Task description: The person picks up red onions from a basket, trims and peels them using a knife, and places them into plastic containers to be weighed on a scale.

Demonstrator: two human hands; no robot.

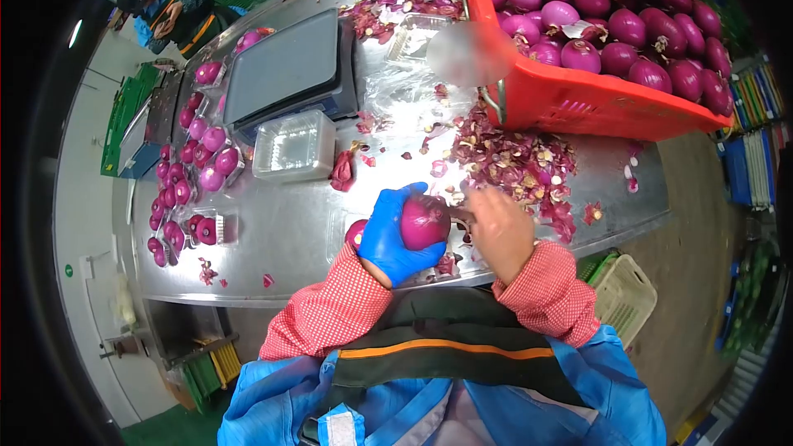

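The blue-gloved left hand (pixel 396 235), wrist bent inward, cups a round purple peeled onion (pixel 424 221) over the near edge of the shiny steel desk (pixel 281 231). The bare right hand (pixel 500 231), fingers curled, meets the onion's right side; what it grips is unclear.

Hard white light came from overhead, and the steel table (pixel 273 231) threw back a glare just beyond the onion (pixel 424 223) in the left hand (pixel 395 235), bleaching the metal there. The fisheye bent the table and the red crate (pixel 578 103) into curves, the rim of the view sank into black, and a blurred smudge (pixel 471 54) sat by the crate's near corner.
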